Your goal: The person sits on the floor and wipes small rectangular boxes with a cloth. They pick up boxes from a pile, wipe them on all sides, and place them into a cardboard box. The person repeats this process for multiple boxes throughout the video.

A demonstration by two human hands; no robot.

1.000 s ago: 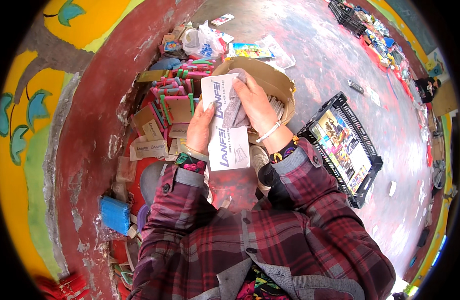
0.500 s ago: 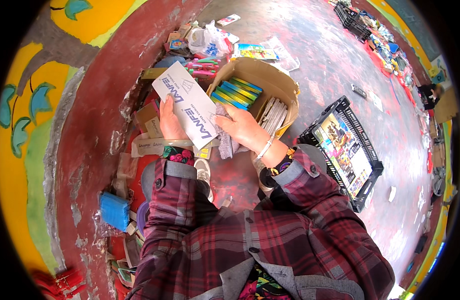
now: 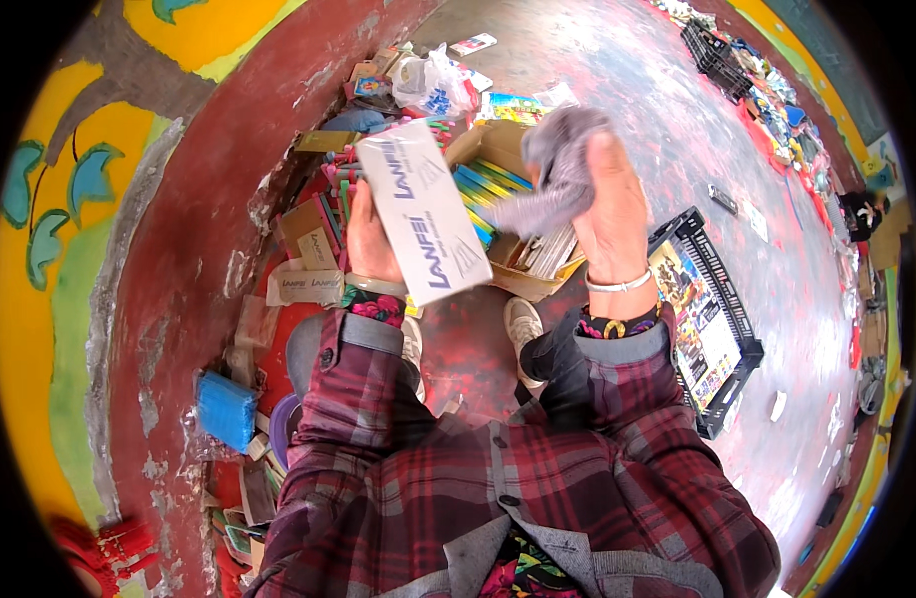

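Observation:
My left hand [image 3: 372,239] grips a long white cardboard box [image 3: 424,214] with dark printing on its faces, tilted in front of me. Raised to the right of it, my right hand [image 3: 617,204] holds a crumpled grey-purple cloth [image 3: 560,164], which hangs loosely from the fingers. Under both hands stands an open brown carton [image 3: 537,284], partly hidden by the cloth and the box. In it are blue, green and yellow packs [image 3: 478,189] on one side and a row of pale flat pieces [image 3: 549,251] on the other.
A black plastic crate [image 3: 742,344] with colourful printed sheets lies at right. Beyond the carton are a white plastic bag [image 3: 433,82] and pink pens. Boxes, a blue pack [image 3: 227,411] and a purple round container line the left wall. More goods and another black crate [image 3: 715,60] lie far right.
My right hand has lifted the cloth off the box and swung it up and to the right. The white box has shifted right and turned, showing more of its side.

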